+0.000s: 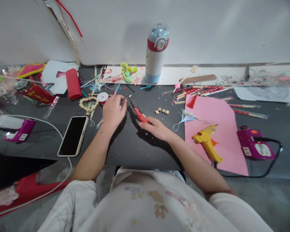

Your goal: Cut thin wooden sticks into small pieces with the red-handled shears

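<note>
My right hand (156, 128) is wrapped round a red-handled tool (139, 114) with a long, pointed dark metal tip, angled up and left. Whether it is pliers or scissors I cannot tell. The tip is close to the fingers of my left hand (114, 111), which are closed in a pinch on something small that I cannot make out. Behind that hand is a white spool (102, 96), partly covered. A ring of small beige pieces (89, 104) lies to its left. Several small tan pieces (162, 111) lie on the dark table right of the tool.
A bottle (156, 54) stands at the back. On the right, a yellow glue gun (209, 141) rests on pink paper (222, 119), beside a purple power socket (256, 145). Wrapped sticks (203, 91) lie behind. To the left are a phone (73, 136), white cable and red can (35, 92).
</note>
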The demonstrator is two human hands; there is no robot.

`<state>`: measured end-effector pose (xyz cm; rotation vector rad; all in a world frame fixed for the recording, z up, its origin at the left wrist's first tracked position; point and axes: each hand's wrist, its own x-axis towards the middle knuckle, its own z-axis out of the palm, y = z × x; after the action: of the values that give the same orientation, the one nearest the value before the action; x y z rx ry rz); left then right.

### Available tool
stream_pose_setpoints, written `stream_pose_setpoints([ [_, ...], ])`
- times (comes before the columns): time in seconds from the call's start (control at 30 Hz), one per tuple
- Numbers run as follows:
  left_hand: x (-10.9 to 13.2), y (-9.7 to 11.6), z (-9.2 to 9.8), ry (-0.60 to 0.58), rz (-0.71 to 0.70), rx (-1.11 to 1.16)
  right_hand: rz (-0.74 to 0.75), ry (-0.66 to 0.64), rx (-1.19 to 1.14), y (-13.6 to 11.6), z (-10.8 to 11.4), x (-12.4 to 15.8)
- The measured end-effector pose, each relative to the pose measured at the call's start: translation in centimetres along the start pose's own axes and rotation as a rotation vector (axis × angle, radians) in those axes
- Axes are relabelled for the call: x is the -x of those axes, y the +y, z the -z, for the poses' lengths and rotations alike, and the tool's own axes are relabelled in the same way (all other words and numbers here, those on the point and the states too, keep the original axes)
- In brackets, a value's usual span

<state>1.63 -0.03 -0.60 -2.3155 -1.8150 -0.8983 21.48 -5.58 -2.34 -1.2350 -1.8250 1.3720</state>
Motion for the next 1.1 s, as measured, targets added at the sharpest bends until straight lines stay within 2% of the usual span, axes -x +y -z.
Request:
stream_pose_setpoints([
  [0.3, 0.0, -0.2, 0.2, -0.111, 0.044, -0.042, 0.021, 0.012, 0.000, 0.0, 0.0, 0.1],
  [0.53, 0.0, -0.7, -0.1, -0.059, 0.029, 0.048, 0.022, -0.047, -0.021, -0.3, 0.2, 0.2],
  [0.7, -0.1, -0.7, -0.1, -0.078, 0.044, 0.083, 0.016, -0.080, -0.039, -0.3, 0.3, 0.1],
  [1.1, -0.5, -1.5, 0.0, -0.091, 0.114, 0.207, 0.092, -0.057, 0.038, -0.4, 0.4, 0.2],
])
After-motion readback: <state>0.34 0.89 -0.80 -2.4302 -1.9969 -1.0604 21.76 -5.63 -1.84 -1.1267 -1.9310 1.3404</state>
